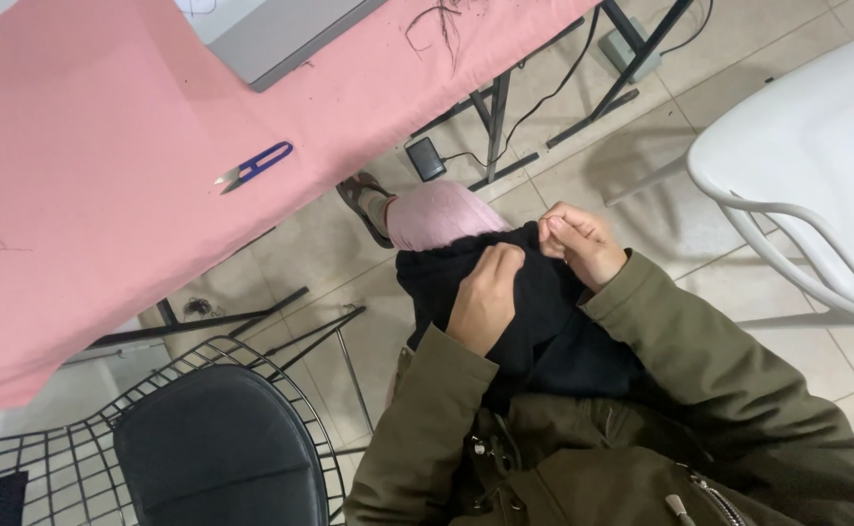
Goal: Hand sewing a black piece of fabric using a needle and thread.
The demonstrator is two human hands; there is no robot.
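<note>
A black garment point(534, 321) lies bunched on my lap, over a knee in pink trousers point(435, 212). My left hand point(485, 297) rests flat on the black cloth, fingers closed against it and gripping a fold. My right hand point(583, 244) pinches the garment's upper edge between thumb and fingertips. Whether it also holds a needle is too small to tell. Both arms wear olive green jacket sleeves.
A table draped in pink cloth point(86, 195) fills the upper left, with small blue-handled thread snips point(256, 166) and loose dark threads point(441, 19) on it. A black wire chair with a cushion point(217, 448) stands at lower left, a white plastic chair point(807, 166) at right. A foot pedal point(426, 158) sits on the tiled floor.
</note>
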